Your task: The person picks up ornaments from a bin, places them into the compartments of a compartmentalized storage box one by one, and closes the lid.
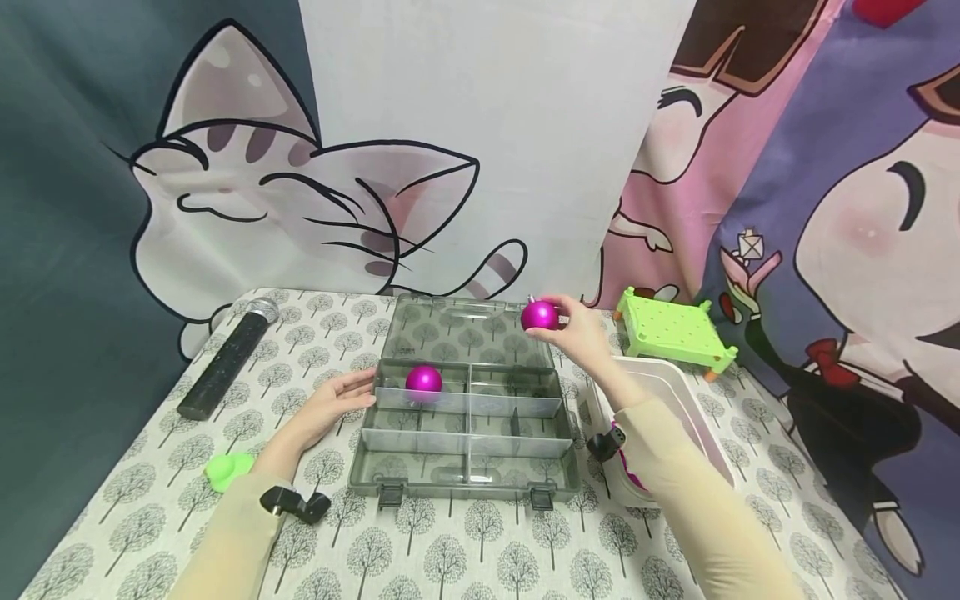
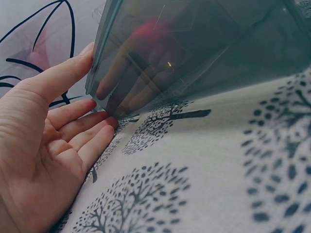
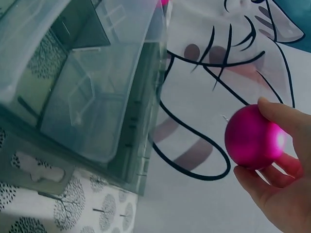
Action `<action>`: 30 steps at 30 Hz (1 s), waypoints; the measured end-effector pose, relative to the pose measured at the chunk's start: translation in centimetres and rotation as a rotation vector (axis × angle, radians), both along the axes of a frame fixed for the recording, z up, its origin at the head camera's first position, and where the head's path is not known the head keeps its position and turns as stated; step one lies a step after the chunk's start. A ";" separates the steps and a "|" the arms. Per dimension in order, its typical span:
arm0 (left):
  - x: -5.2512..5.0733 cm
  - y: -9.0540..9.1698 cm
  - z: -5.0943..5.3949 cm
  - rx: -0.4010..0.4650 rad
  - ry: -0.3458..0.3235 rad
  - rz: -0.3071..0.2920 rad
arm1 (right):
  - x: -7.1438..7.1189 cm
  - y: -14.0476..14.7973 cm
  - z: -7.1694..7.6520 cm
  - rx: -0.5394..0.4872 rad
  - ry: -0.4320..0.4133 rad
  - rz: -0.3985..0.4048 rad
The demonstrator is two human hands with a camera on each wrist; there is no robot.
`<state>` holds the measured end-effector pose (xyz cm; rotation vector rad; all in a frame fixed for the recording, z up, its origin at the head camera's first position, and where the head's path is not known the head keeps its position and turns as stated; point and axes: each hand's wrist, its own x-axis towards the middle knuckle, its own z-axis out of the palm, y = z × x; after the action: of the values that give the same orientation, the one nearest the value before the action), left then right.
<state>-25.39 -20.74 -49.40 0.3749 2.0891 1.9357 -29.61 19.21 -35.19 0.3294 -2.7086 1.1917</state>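
Observation:
My right hand holds a magenta Christmas ball between thumb and fingers. It is above the right back part of a clear grey compartment box, whose lid lies folded back. A second magenta Christmas ball sits in the back left compartment. At the box's left side rests my left hand. In the left wrist view, the thumb and fingers of that hand are extended against the box wall. The right wrist view shows the held ball off to one side of the box.
Right of the box stands a white bin with something magenta inside, partly behind my right forearm. Beyond it is a green toy bed. A black microphone and a green rubber duck lie on the left of the tree-print tablecloth.

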 end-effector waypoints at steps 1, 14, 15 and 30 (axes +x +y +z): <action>0.0 0.0 0.0 0.001 0.000 0.000 | 0.0 -0.2 -0.1 0.013 -0.006 0.009; 0.0 0.0 0.0 0.003 -0.003 0.002 | 0.1 -1.4 -1.6 0.170 -0.156 0.173; 0.0 0.0 0.0 0.002 0.000 0.001 | 0.1 -1.4 -1.6 0.176 -0.165 0.193; -0.1 0.0 0.0 -0.007 -0.007 0.001 | 0.0 -1.6 -2.4 0.314 -0.327 0.320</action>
<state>-25.49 -20.76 -49.38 0.3655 2.0914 1.9274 -29.64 17.59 -37.56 0.6874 -3.2316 0.9516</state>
